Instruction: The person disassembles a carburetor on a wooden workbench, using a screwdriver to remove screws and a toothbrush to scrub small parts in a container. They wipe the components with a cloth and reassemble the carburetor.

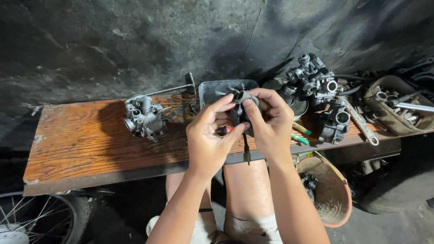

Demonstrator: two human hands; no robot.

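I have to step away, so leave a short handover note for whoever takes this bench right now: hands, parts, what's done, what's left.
Left hand: fingers pinched on the small dark part, held above the wooden bench.
Right hand: gripping the same part from the other side; a thin black stem hangs below it.
On the bench: one carburetor at left, untouched; a metal tray behind the hands; more carburetors and a wrench at right; green-handled tools near the right wrist.
Done: the part is off the bench and in both hands.
Left: whatever is being worked on it; hidden by the fingers.
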